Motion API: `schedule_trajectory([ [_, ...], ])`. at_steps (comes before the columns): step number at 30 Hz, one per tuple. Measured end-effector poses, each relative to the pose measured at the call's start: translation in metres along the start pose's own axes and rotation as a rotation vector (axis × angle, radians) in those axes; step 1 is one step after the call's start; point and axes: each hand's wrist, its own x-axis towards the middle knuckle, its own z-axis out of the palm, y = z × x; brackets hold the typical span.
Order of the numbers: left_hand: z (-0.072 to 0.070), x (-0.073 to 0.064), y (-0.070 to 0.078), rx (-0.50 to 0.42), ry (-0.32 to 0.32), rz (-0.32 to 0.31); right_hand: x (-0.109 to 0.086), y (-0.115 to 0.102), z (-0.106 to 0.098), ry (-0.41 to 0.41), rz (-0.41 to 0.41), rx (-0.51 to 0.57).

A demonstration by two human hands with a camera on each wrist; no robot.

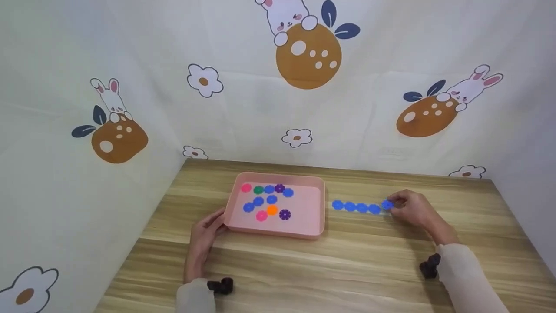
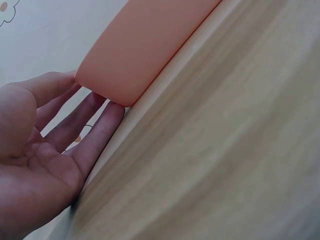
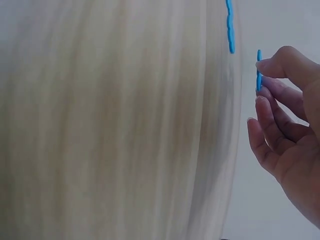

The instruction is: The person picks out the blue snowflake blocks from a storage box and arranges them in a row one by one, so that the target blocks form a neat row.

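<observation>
Beside the tray [image 1: 302, 211], blue disc row [image 1: 361, 208] running sideways, pinched disc [image 1: 386, 204] level

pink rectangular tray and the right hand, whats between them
A row of four flat blue flower-shaped pieces lies on the wood-grain tabletop, in the head view; the right hand pinches a fifth.

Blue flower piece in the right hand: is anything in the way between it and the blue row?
No, nothing visible is. The right hand pinches the blue flower piece near one end of the blue row, with just a gap between them. The pink tray is beyond the row's other end.
</observation>
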Motion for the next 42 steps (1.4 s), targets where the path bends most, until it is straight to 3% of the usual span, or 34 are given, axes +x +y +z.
schedule_trajectory([
  [7,-0.001,0.0,-0.001,0.0,-0.012,-0.004,-0.001,0.006,0.002,-0.076,0.031,0.008],
  [13,-0.001,0.0,-0.002,-0.057,-0.008,0.052,-0.002,0.007,0.004,-0.074,-0.009,0.01],
  [24,0.0,0.0,-0.001,-0.032,-0.003,0.024,0.002,-0.001,0.005,-0.078,-0.04,-0.03],
  [28,0.0,0.0,0.0,-0.022,-0.008,0.016,0.006,-0.021,0.002,-0.06,-0.063,-0.014],
  [33,-0.001,-0.001,0.0,-0.024,-0.01,0.015,0.017,-0.055,0.004,-0.06,-0.077,0.095],
  [42,0.001,0.0,0.0,-0.041,0.007,0.018,0.042,-0.122,0.032,0.043,-0.159,0.287],
])
